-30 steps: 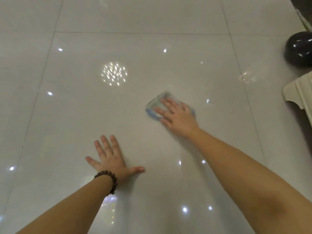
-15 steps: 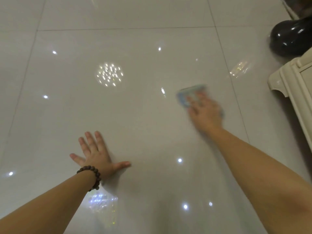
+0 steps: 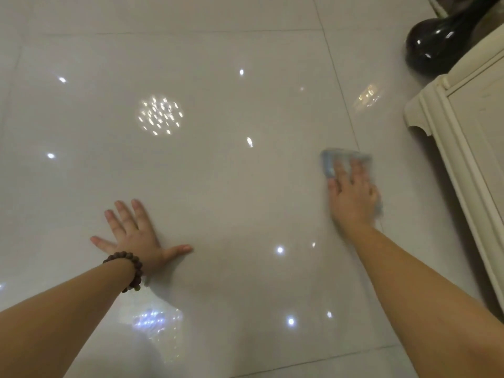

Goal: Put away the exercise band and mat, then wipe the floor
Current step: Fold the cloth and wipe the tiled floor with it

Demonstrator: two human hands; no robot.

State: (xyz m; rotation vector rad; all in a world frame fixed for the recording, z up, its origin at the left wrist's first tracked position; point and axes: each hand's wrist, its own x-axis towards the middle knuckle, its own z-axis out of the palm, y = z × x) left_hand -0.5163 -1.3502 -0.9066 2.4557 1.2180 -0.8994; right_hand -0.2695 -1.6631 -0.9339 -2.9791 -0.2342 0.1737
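Right hand (image 3: pixel 353 193): flat, palm down on a blue cloth (image 3: pixel 331 160), fingers extended over it – pressing, not gripping; blurred.
Left hand (image 3: pixel 135 236): fingers spread wide, flat on the floor (image 3: pixel 218 186), holding nothing; beaded bracelet (image 3: pixel 131 268) at the wrist.
Cloth: on the glossy tile, near a grout line.
Nearby: cream cabinet (image 3: pixel 463 137) just right of the cloth – dark rounded vase (image 3: pixel 433 45) beyond it.
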